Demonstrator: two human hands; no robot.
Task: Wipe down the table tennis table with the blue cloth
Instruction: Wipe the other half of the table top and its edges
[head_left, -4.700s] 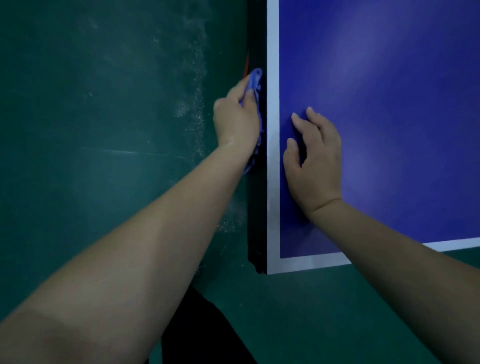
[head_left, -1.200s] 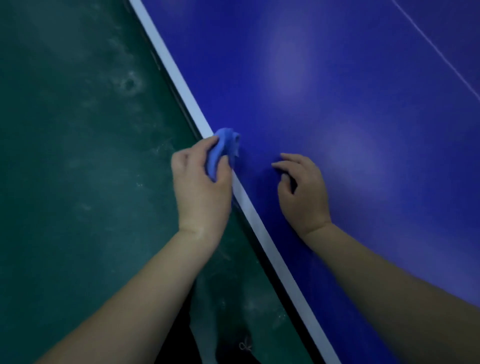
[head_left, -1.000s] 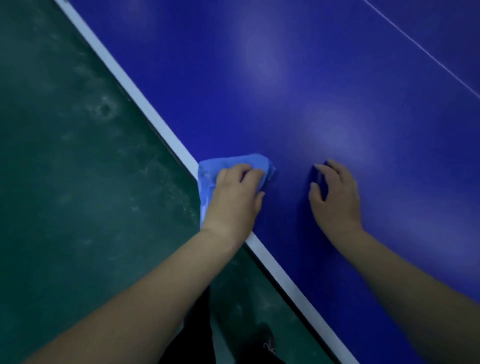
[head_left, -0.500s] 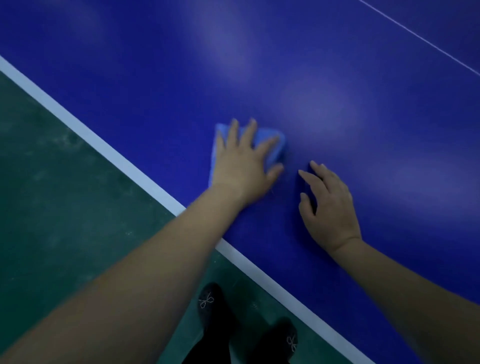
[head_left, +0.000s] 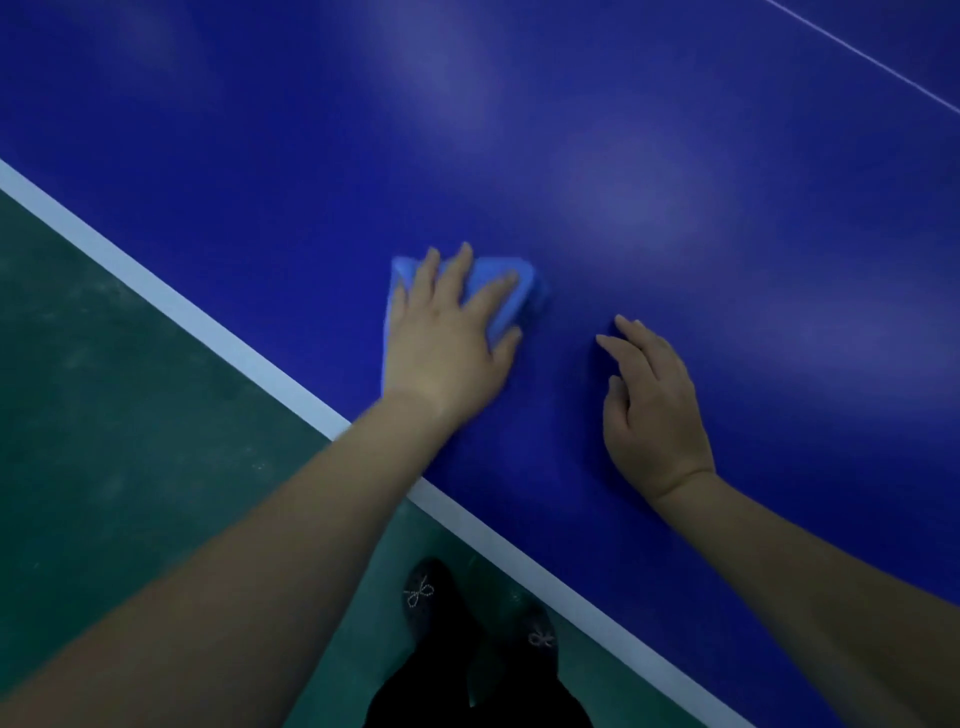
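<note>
The blue cloth (head_left: 501, 296) lies flat on the dark blue table tennis table (head_left: 623, 156), a short way in from its white edge line (head_left: 208, 322). My left hand (head_left: 447, 338) presses down on the cloth with spread, straight fingers and covers most of it. To its right, my right hand (head_left: 654, 410) rests on the bare table surface with loosely bent fingers and holds nothing.
The green floor (head_left: 104, 441) runs along the left of the table edge. My two dark shoes (head_left: 467, 618) stand on it close to the edge. A thin white line (head_left: 857, 57) crosses the table at the upper right.
My left hand went from gripping the bunched cloth at the table's edge to pressing it flat with open fingers further in on the surface. My right hand stays on the table.
</note>
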